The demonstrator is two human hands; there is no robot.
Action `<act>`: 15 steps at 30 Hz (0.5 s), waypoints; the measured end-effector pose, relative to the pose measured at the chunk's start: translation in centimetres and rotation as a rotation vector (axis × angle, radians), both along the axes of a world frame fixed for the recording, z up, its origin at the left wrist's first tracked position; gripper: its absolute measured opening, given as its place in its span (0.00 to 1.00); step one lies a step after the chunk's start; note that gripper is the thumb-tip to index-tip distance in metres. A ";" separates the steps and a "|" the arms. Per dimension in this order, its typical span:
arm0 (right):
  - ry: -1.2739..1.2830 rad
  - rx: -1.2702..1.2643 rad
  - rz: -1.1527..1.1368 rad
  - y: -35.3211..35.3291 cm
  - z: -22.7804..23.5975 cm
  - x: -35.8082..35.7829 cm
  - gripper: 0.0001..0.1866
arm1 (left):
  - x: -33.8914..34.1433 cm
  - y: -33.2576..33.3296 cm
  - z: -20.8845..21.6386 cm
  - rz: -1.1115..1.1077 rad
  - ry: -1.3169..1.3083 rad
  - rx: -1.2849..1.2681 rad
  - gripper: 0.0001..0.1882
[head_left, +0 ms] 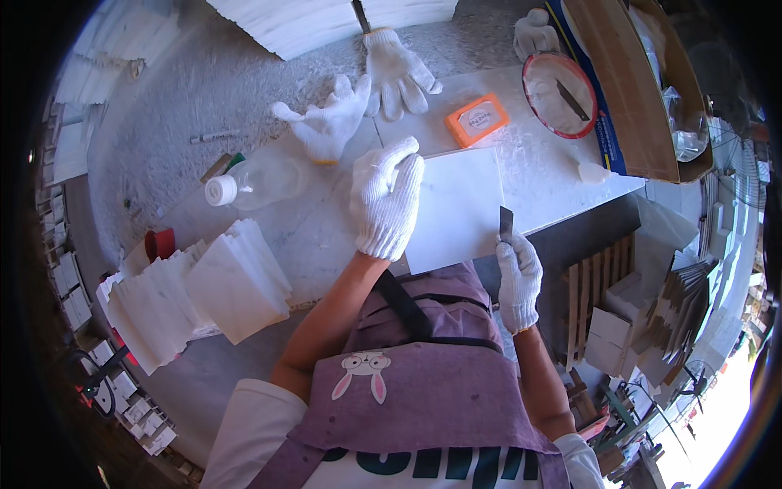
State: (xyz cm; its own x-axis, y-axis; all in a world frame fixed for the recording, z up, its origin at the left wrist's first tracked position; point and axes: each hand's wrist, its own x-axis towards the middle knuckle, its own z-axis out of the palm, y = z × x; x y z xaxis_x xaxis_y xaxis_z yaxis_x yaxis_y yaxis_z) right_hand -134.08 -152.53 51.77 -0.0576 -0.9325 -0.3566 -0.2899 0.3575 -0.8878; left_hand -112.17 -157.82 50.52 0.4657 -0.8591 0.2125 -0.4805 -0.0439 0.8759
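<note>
My left hand, in a white knitted glove, is closed at the left edge of a thin white square tile, fingers curled. The tile is held over the near edge of the worktable, just in front of my apron. My right hand, gloved too, pinches a small dark flat blade. That blade stands upright at the tile's right edge; whether it touches cannot be made out. Beyond the tile lies an orange box-shaped block with a pale label.
Two loose white gloves lie at the back. A clear bottle with a white cap lies left, above stacked white tiles. At right are a red-rimmed bowl with another blade and a cardboard box.
</note>
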 end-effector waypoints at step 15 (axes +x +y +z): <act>-0.053 -0.026 0.388 -14.1 0.2 -2.2 0.18 | -1.3 0.1 0.9 -0.285 -0.698 -0.051 0.17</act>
State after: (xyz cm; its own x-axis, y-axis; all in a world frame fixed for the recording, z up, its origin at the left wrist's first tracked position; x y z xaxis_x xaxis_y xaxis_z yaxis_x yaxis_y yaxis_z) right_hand -136.30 -166.64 52.00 0.3183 -0.8902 -0.3260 -0.3528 0.2079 -0.9123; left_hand -113.43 -157.71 51.45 -0.0307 -0.9071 0.4198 -0.9112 0.1980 0.3614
